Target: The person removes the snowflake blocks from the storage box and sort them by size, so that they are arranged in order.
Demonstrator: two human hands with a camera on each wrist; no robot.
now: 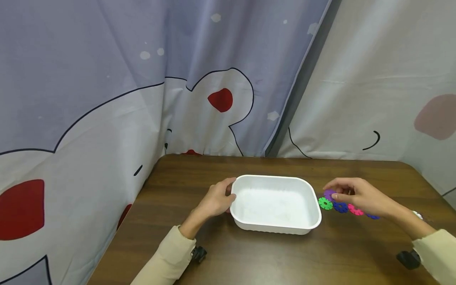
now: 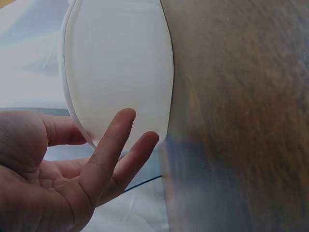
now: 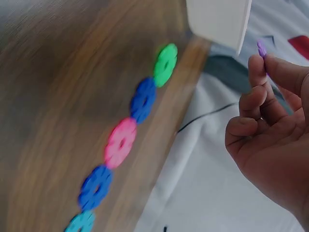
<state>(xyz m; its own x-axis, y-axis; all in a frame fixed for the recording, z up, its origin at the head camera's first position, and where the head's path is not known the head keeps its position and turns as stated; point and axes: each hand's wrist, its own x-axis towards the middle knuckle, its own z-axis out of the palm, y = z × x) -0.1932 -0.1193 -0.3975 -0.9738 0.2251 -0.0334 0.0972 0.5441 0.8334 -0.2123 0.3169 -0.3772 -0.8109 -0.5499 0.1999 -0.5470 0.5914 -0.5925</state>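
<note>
A white plastic tub (image 1: 275, 204), rectangular with rounded corners, sits on the table with nothing inside it. My left hand (image 1: 215, 198) holds its left end, thumb at the rim; in the left wrist view two fingers (image 2: 107, 154) reach along its outer wall. To the right of the tub, my right hand (image 1: 361, 194) pinches a purple flower-shaped plastic disc (image 3: 261, 49) between thumb and fingertip, raised over a row of similar discs. That row includes a green disc (image 3: 166, 65), a blue disc (image 3: 143, 100), a pink disc (image 3: 120, 142) and a second blue disc (image 3: 95, 187).
A teal disc (image 3: 81, 222) continues the row at the edge of the right wrist view. Farther right, a white piece (image 1: 417, 215) lies partly behind my right forearm. The brown wooden table (image 1: 228, 261) ends at a printed curtain (image 1: 213, 47) at the back and sides.
</note>
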